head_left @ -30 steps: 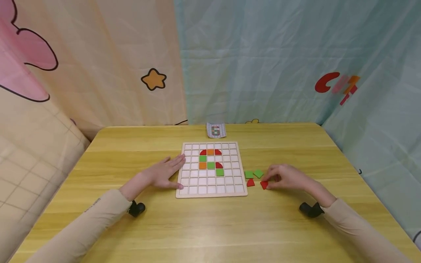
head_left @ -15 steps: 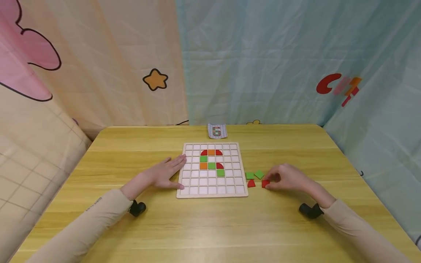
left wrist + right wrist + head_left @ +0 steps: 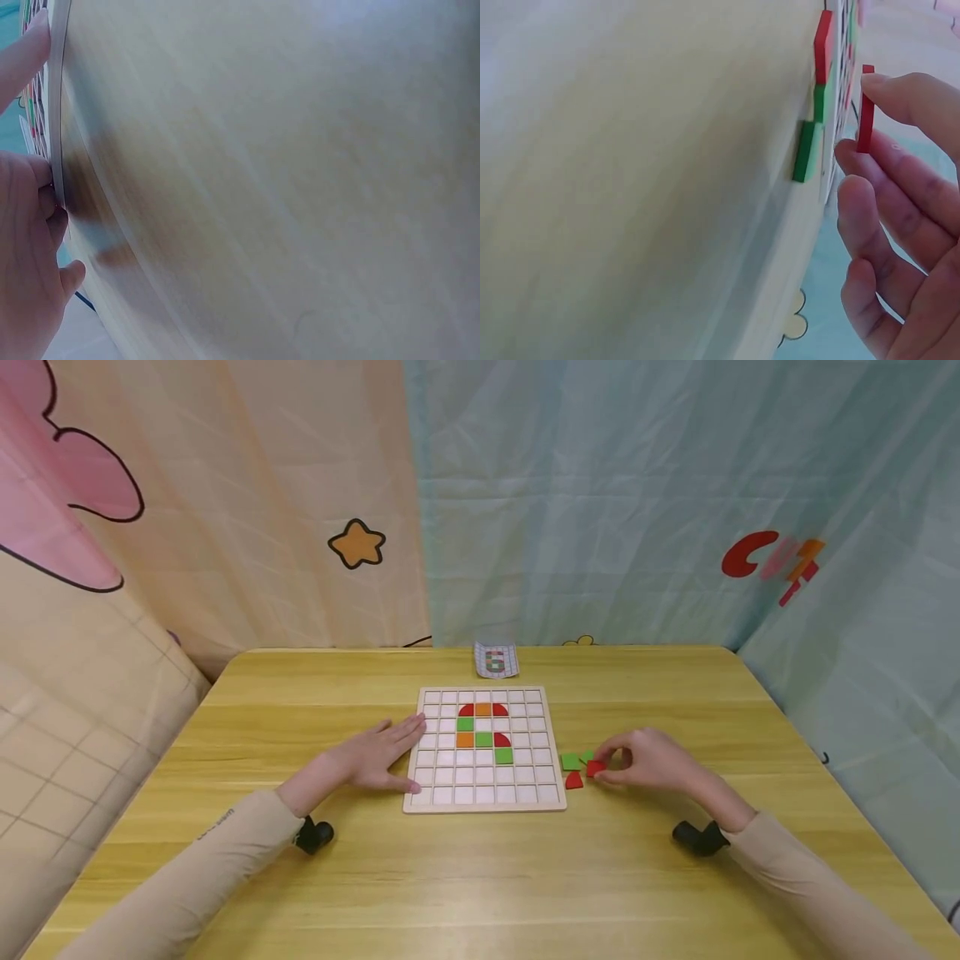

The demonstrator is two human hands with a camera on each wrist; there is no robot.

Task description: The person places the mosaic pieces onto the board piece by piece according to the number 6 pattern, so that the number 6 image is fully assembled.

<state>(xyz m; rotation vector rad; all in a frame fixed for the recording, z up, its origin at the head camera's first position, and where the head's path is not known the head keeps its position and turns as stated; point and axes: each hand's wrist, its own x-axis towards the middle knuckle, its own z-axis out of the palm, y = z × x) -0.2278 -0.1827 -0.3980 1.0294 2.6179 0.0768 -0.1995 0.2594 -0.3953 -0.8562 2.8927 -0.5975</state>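
Note:
My left hand (image 3: 378, 756) rests with straight fingers on the left edge of a white gridded wooden board (image 3: 442, 775). Red, orange and green tiles sit in some of its cells, such as an orange square (image 3: 465, 740) and a red quarter-round (image 3: 501, 740). To the right of the board, my right hand (image 3: 651, 760) pinches a red tile (image 3: 866, 112) between thumb and fingers, above the table in the right wrist view. Just left of those fingers lie a green square tile (image 3: 571, 762), a second green tile (image 3: 586, 757), partly hidden, and a red quarter-round tile (image 3: 574, 781).
A small pattern card (image 3: 496, 662) with a coloured figure lies behind the board near the table's back edge. The wooden table (image 3: 480, 885) extends in front and to both sides. Printed curtains (image 3: 630, 502) hang behind it.
My right hand has lifted the red tile off the table and moved it slightly left, towards the green tiles. My left hand has stayed on the board's edge.

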